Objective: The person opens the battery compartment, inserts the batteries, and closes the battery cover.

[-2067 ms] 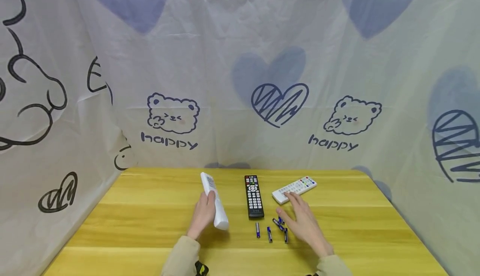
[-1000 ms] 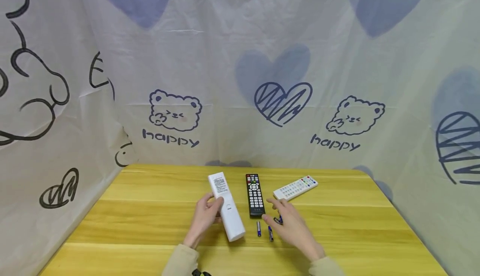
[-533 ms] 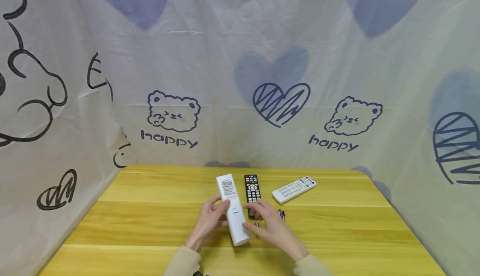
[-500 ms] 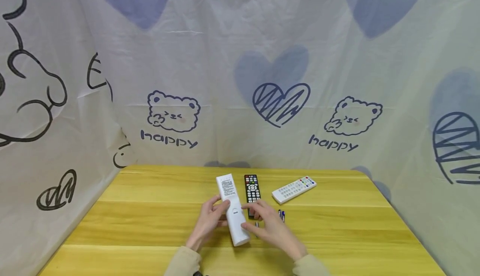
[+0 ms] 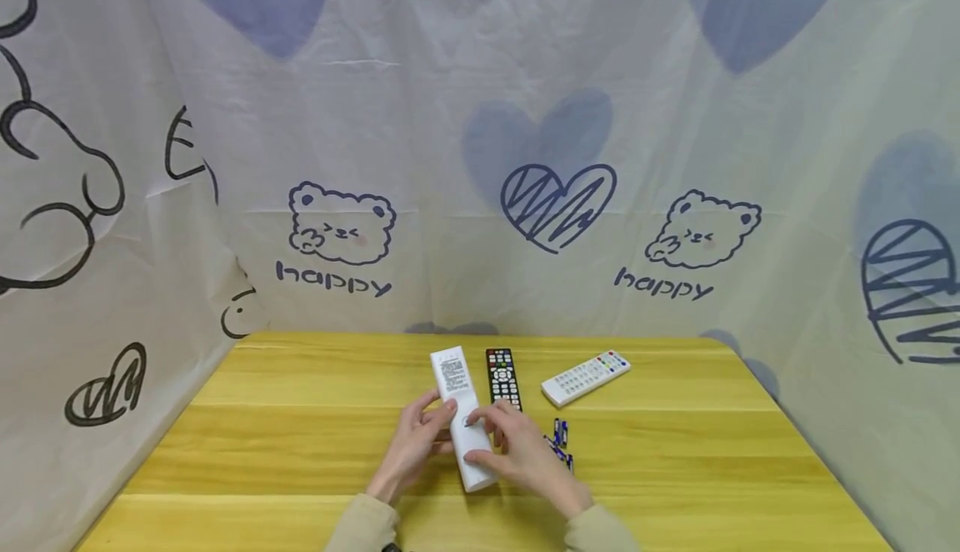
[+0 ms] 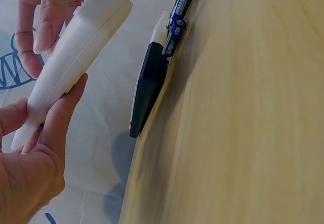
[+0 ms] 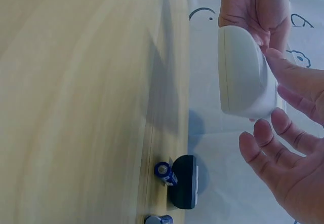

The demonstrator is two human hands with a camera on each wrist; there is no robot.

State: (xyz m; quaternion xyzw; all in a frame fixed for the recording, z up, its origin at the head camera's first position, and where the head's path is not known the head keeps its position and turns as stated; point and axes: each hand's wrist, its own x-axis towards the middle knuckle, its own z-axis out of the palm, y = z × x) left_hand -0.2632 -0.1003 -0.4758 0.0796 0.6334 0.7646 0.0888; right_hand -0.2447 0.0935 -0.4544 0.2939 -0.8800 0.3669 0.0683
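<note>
My left hand (image 5: 411, 444) grips a white remote control (image 5: 453, 373), thumb on its edge. The remote is raised off the table, its back with printed label and small latch mark turned up. My right hand (image 5: 528, 456) reaches over from the right; its index fingertip is at the latch mark and its thumb lies lower on the back. In the right wrist view the other fingers (image 7: 266, 133) are spread beside the white remote (image 7: 243, 77), holding nothing. Behind the right hand lies a black remote (image 5: 502, 375), partly hidden by it. Several blue batteries (image 5: 560, 433) lie just right of that hand.
A second white remote (image 5: 587, 378), buttons up, lies slantwise at the back right of the yellow wooden table (image 5: 300, 427). A printed cloth (image 5: 435, 227) hangs behind the table and along both sides.
My left hand has brought the white remote rightward and turned its back up. My right hand has moved left from beside the second white remote and the batteries onto the held remote's back.
</note>
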